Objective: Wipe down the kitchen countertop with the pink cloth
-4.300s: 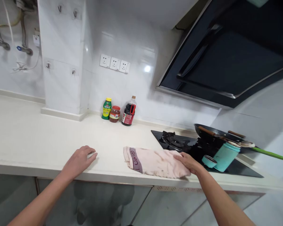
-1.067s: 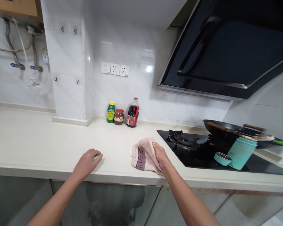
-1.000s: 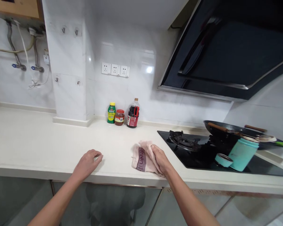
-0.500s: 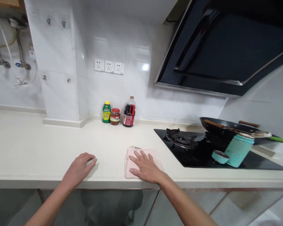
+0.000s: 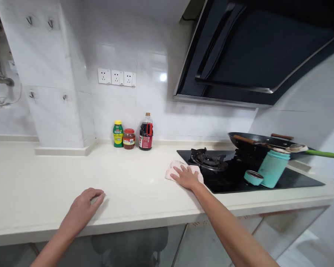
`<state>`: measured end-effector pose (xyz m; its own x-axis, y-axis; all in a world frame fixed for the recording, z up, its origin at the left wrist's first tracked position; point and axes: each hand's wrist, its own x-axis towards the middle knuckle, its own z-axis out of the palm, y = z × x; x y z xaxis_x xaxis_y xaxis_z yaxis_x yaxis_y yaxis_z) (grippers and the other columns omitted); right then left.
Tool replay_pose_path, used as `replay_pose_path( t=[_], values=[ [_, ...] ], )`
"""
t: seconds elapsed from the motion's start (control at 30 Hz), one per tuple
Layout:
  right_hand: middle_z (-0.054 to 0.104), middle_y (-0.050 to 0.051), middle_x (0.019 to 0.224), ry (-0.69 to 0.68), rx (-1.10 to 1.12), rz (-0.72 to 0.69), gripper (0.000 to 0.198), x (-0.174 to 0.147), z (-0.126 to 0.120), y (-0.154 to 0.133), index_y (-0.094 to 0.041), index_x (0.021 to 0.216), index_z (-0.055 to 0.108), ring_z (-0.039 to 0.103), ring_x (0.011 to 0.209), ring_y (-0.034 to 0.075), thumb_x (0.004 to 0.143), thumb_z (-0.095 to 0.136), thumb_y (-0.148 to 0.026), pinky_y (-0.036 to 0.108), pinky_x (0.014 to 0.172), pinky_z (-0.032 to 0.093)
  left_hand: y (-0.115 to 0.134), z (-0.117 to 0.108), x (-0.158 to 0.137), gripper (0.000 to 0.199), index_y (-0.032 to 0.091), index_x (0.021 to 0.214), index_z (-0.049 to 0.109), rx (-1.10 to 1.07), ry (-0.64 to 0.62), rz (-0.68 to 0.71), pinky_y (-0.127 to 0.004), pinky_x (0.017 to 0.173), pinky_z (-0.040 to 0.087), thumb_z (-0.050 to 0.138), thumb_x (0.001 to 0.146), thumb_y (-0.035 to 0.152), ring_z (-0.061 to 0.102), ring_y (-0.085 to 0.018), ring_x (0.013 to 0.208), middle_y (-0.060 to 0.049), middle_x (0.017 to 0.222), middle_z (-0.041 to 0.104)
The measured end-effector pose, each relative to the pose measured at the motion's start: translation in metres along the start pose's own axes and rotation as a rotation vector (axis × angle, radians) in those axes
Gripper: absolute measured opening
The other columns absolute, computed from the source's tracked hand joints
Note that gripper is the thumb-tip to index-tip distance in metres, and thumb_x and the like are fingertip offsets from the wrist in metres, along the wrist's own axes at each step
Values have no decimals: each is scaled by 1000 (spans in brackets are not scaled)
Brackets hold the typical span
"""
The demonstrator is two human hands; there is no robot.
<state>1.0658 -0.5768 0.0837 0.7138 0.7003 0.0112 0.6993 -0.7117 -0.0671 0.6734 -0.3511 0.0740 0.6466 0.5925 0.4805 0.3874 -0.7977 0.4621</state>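
Note:
A pale pink cloth [image 5: 170,171] lies on the white countertop [image 5: 122,178], against the left edge of the black gas stove [image 5: 225,185]. On top of it my right hand [image 5: 187,178] rests flat, its fingers spread, pressing on the cloth without being wrapped round it. To the left, my left hand [image 5: 83,205] is at the counter near the front edge, with nothing in it. Its fingers are loosely bent, and a gap shows between them and the thumb.
Along the wall stand a green-and-yellow bottle [image 5: 118,134], a red-lidded jar [image 5: 128,140] and a dark sauce bottle [image 5: 146,135]. On the stove are a burner grate [image 5: 208,160], a wok [image 5: 256,148], a turquoise flask [image 5: 274,168] and its cup-like lid [image 5: 253,178]. A range hood [image 5: 239,55] overhangs it.
My right hand has slid the cloth right and away from me, up to the stove's edge. My left hand stays empty near the counter's front. The view has turned somewhat to the right.

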Motion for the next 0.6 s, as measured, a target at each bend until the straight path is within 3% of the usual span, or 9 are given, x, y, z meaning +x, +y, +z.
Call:
replay_pose_path(
  t=[0.13,0.23,0.33,0.47,0.6],
  values=[
    [29,1,159,80,-43,-103,59,-60,11,27,-42,149,39,24,141,37,97,31,-67,63,107,26,-2,0,1,41,25,89,74,-16,0,-33,-31,84,55,48,85,57,71,-23,92,-3,97,76],
    [52,7,138,275,-35,-172,46,-105,21,58,-36,131,60,46,117,33,99,35,-58,51,92,41,-7,2,2,41,27,91,74,-15,-10,-37,-31,86,54,50,84,59,71,-24,94,-2,100,77],
    [60,9,117,398,76,-214,42,-136,29,86,-31,116,67,52,102,30,99,39,-56,44,85,44,-11,4,4,41,28,93,73,-16,-20,-23,-31,87,54,52,83,61,71,-24,95,-2,101,77],
    [60,10,107,493,321,-213,45,-148,23,112,-28,109,70,55,100,28,99,39,-60,42,85,46,-11,5,5,42,27,91,73,9,-15,4,-31,84,55,51,82,62,71,-24,93,-4,99,77],
    [58,13,114,700,355,2,55,-120,0,141,-25,113,70,54,106,30,95,37,-64,43,91,46,-12,6,6,42,27,91,73,40,-24,6,-31,85,55,51,83,61,70,-24,95,-4,102,76]
  ],
)
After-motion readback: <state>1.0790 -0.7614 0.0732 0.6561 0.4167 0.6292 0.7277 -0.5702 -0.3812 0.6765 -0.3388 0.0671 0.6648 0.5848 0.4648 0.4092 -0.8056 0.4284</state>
